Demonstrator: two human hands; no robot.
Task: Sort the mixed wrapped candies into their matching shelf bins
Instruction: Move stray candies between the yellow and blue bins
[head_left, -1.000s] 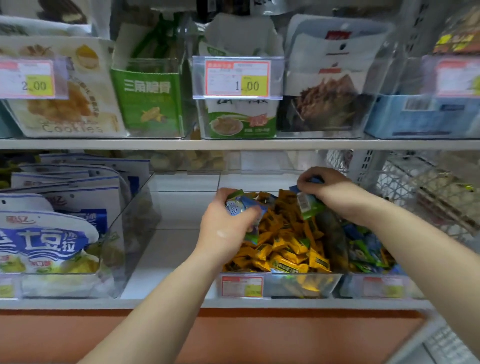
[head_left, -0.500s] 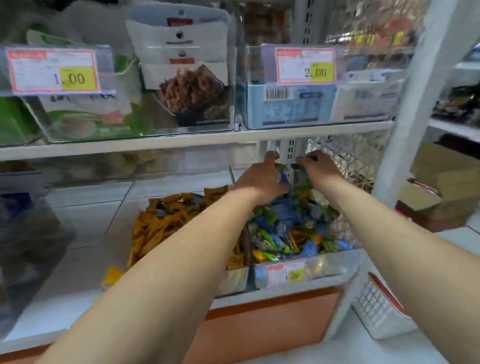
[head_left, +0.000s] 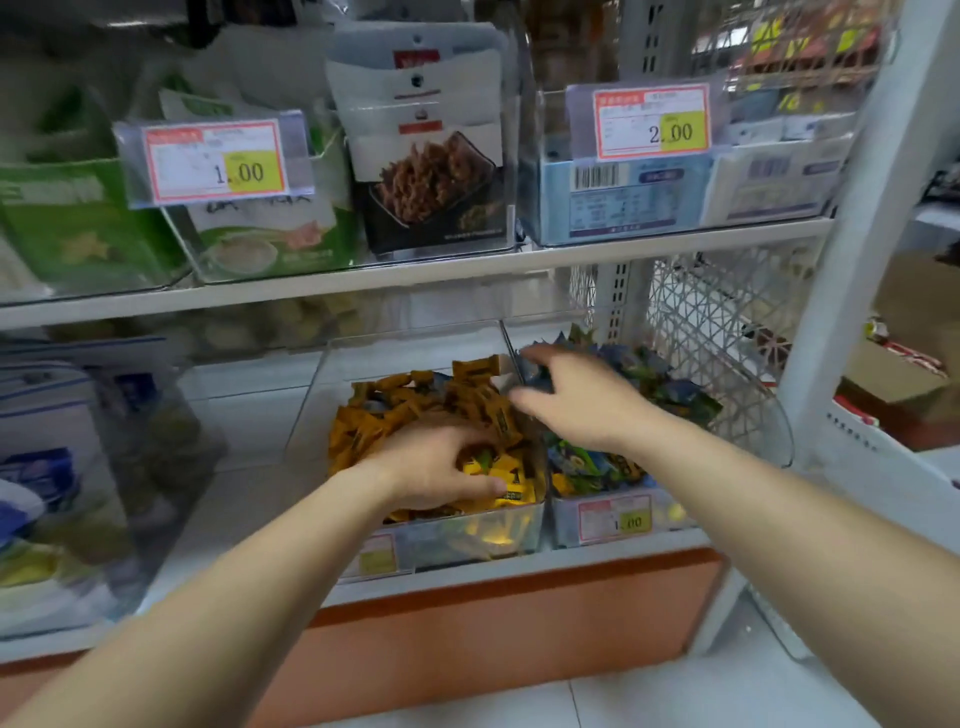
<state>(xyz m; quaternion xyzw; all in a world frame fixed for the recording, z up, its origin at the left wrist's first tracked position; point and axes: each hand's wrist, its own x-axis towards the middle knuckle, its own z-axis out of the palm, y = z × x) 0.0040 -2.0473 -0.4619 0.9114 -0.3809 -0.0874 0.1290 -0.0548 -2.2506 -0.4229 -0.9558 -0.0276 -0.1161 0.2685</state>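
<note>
At lower centre, the left hand (head_left: 441, 467) has been returned from the right-hand bin to the yellow candies (head_left: 395, 410), fingers curled over a green-tinted stray (head_left: 484, 460); a firm hold cannot be told. The right hand (head_left: 576, 400), blurred, is spread empty beside the blue-green candies (head_left: 670, 389), so one drop-off is judged complete.

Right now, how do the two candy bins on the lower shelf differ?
The left bin holds mostly yellow candies; the right bin holds mainly blue and green candies. The left hand grips candies in the left bin; the right hand hovers open by the right bin. The right bin's tag reads 1.00; the left bin's is blurred. Both are clear plastic, side by side.
</note>
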